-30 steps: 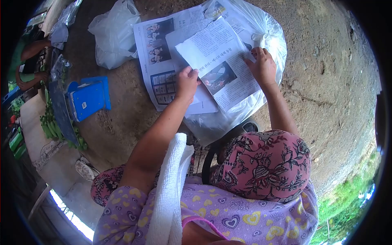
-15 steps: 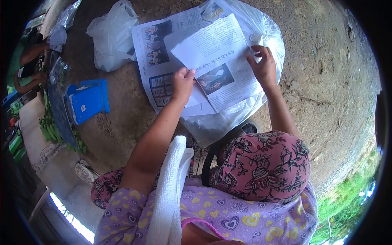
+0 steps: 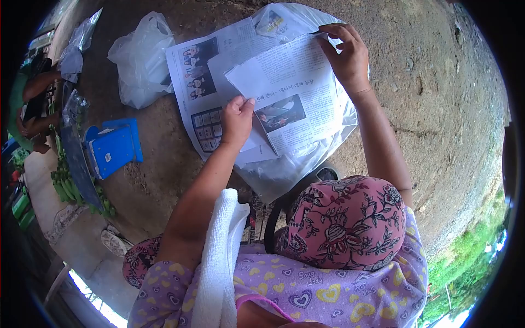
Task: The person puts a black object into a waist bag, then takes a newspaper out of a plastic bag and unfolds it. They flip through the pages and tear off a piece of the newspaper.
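Observation:
A folded newspaper [image 3: 292,82] with printed columns and a photo lies slanted over my lap side of a stuffed clear plastic bag [image 3: 350,117]. My left hand [image 3: 238,120] is closed on its left edge, thumb on top. At the upper right corner of the newspaper, my right hand [image 3: 350,57] is bent with thumb and fingers pinching at the edge; the exact contact is hard to see. Under it lie more newspaper sheets [image 3: 180,71], one with a group photo, spread on the bag.
To the left stand a white plastic bag [image 3: 143,65] and a blue weighing scale [image 3: 112,150]. Green bananas [image 3: 65,183] lie beyond the scale. Another person's arms [image 3: 41,104] show at the far left. My knee in floral cloth [image 3: 350,224] is close below the bag, over dirt ground [image 3: 432,109].
My right hand has moved up along the newspaper's right edge to its upper corner. The left hand keeps its grip on the left edge. The view has shifted slightly.

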A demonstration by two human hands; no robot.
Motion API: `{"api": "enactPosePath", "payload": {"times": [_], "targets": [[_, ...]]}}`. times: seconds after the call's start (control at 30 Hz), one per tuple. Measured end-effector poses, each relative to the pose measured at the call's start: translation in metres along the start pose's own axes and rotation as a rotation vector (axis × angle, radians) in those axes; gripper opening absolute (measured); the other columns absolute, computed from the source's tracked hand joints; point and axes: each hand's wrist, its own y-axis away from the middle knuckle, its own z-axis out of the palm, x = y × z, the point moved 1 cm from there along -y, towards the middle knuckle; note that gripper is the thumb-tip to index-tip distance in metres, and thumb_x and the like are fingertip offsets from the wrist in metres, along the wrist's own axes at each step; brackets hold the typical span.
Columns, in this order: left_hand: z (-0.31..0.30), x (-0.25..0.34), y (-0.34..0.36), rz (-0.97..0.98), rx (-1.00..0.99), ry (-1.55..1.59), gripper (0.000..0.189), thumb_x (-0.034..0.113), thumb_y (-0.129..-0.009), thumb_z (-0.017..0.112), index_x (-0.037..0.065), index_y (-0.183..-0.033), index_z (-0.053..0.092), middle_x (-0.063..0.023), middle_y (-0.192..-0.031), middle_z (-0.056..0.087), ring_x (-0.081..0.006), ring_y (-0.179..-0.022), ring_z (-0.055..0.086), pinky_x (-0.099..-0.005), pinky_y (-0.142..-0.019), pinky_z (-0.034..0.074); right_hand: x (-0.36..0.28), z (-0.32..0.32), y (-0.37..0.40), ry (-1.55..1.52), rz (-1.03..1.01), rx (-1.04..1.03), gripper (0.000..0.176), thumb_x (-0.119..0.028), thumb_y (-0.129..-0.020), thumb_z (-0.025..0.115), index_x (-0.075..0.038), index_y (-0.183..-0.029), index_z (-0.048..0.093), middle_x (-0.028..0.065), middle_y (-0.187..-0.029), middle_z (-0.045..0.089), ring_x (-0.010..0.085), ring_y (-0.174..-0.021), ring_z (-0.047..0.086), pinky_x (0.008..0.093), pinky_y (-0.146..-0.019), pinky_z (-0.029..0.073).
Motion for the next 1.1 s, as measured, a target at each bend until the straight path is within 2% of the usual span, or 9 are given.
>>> {"api": "enactPosePath", "payload": {"times": [0.17,0.37,0.5,0.57,0.6,0.7,0.8,0.9,1.1], "targets": [[-0.003,-0.010,-0.005,-0.012,-0.007,-0.031,0.019,0.009,-0.090,0.059,-0.004,-0.103,0.059,-0.0066,-0.089,0.066,-0.0117,-0.075,0.060,-0.0267,-0.070,0.050,0.003,-0.002,0.005,0.055,-0.126,0.069,0.016,-0.008,-0.077,0.071,-0.013,-0.093,0.069,0.0033,-0.099,0.064,0.0218,-0.086,0.064,0.0295,-0.075,0.052],[0.000,-0.004,-0.010,0.516,0.311,-0.386,0.054,0.007,-0.083,0.067,-0.003,-0.130,0.043,-0.0152,-0.115,0.059,-0.0236,-0.107,0.057,-0.0331,-0.088,0.048,-0.010,-0.006,0.012,-0.465,-0.020,-0.115,0.007,-0.003,-0.087,0.061,-0.006,-0.093,0.062,0.0043,-0.098,0.066,0.0159,-0.089,0.064,0.0262,-0.078,0.050],[-0.005,0.027,-0.011,0.405,0.005,-0.093,0.047,0.010,-0.085,0.067,0.000,-0.127,0.049,-0.0145,-0.116,0.060,-0.0233,-0.105,0.059,-0.0317,-0.089,0.046,-0.010,-0.013,0.012,-0.767,0.019,-0.170,0.006,-0.002,-0.092,0.056,-0.004,-0.098,0.057,0.0025,-0.095,0.064,0.0093,-0.090,0.060,0.0226,-0.081,0.047],[-0.011,0.031,-0.013,0.323,-0.056,-0.159,0.028,0.018,-0.091,0.061,-0.002,-0.110,0.060,-0.0098,-0.097,0.066,-0.0168,-0.088,0.061,-0.0280,-0.079,0.047,0.004,-0.009,0.009,-0.692,0.104,-0.077,0.009,-0.005,-0.090,0.060,-0.005,-0.099,0.058,0.0030,-0.096,0.065,0.0111,-0.090,0.061,0.0243,-0.080,0.048],[-0.009,0.042,-0.008,0.228,-0.060,-0.200,0.026,0.019,-0.093,0.059,-0.001,-0.108,0.061,-0.0060,-0.093,0.065,-0.0127,-0.084,0.059,-0.0253,-0.076,0.046,-0.005,-0.014,0.005,-0.302,0.153,0.047,0.017,-0.006,-0.086,0.065,-0.006,-0.101,0.058,0.0053,-0.100,0.066,0.0144,-0.090,0.062,0.0259,-0.077,0.051],[0.000,0.044,-0.009,0.239,-0.016,-0.183,0.026,0.022,-0.096,0.054,-0.002,-0.098,0.062,-0.0026,-0.076,0.061,-0.0064,-0.062,0.051,-0.0240,-0.057,0.042,-0.023,-0.019,0.005,0.069,-0.059,0.208,0.022,-0.006,-0.083,0.067,-0.005,-0.103,0.059,0.0071,-0.106,0.066,0.0168,-0.092,0.063,0.0259,-0.072,0.053],[0.008,0.067,0.007,0.102,-0.064,-0.162,0.030,0.023,-0.096,0.052,-0.004,-0.087,0.060,-0.0080,-0.063,0.056,-0.0114,-0.060,0.051,-0.0311,-0.058,0.042,-0.051,0.002,0.032,-0.536,0.316,-0.215,0.026,-0.010,-0.084,0.067,-0.002,-0.109,0.061,0.0065,-0.108,0.065,0.0178,-0.093,0.063,0.0291,-0.076,0.052],[0.022,0.094,0.024,0.157,-0.213,0.007,0.032,0.026,-0.098,0.048,-0.004,-0.092,0.059,-0.0075,-0.069,0.056,-0.0128,-0.065,0.052,-0.0308,-0.061,0.042,-0.070,0.015,0.053,-0.798,0.510,-0.448,0.037,-0.019,-0.087,0.067,0.004,-0.114,0.058,0.0095,-0.102,0.066,0.0138,-0.092,0.062,0.0256,-0.081,0.049],[0.034,0.110,0.041,0.452,-0.183,-0.144,0.033,0.016,-0.095,0.050,-0.005,-0.121,0.053,-0.0231,-0.112,0.062,-0.0346,-0.108,0.060,-0.0360,-0.088,0.047,-0.076,-0.006,0.046,-1.064,0.677,-0.441,0.038,-0.021,-0.087,0.068,0.003,-0.115,0.059,0.0067,-0.103,0.065,0.0127,-0.094,0.061,0.0278,-0.081,0.049]]}}
